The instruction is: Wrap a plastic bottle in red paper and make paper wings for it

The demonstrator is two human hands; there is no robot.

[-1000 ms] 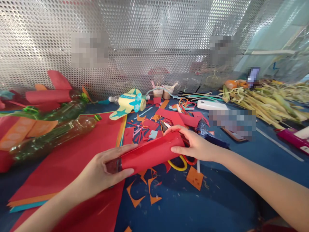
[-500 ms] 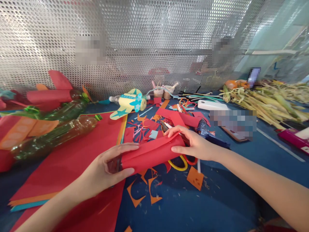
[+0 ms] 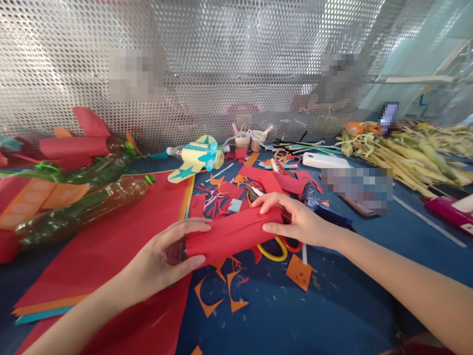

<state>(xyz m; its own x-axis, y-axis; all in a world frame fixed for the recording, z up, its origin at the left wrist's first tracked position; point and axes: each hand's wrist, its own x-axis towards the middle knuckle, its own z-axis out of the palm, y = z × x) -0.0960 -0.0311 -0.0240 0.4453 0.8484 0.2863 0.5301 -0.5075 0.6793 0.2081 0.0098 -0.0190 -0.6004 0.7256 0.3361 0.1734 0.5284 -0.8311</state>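
Between my hands is a plastic bottle wrapped in red paper (image 3: 231,234), lying on its side just above the table. My left hand (image 3: 168,259) grips its left end, where a bit of bare clear plastic shows. My right hand (image 3: 291,219) holds the right end, its fingers on the paper's overlapping edge and the thumb on the near side. A long seam runs along the top of the wrap. Beneath it lie scissors with a yellow handle loop (image 3: 275,250) and a red one. Several orange paper scraps (image 3: 234,293) are close by.
Stacked coloured paper (image 3: 111,236) lies left, with clear bottles (image 3: 88,204) on it. A yellow bottle plane (image 3: 201,158) sits behind. Paper scraps, a blue glue gun (image 3: 325,212), a phone (image 3: 358,192) and dried husks (image 3: 406,153) spread to the right. A perforated metal panel (image 3: 236,59) stands behind.
The loose paper edge at the right end has been pressed down flatter against the bottle. My right fingers have shifted slightly with it; my left hand stays almost still.
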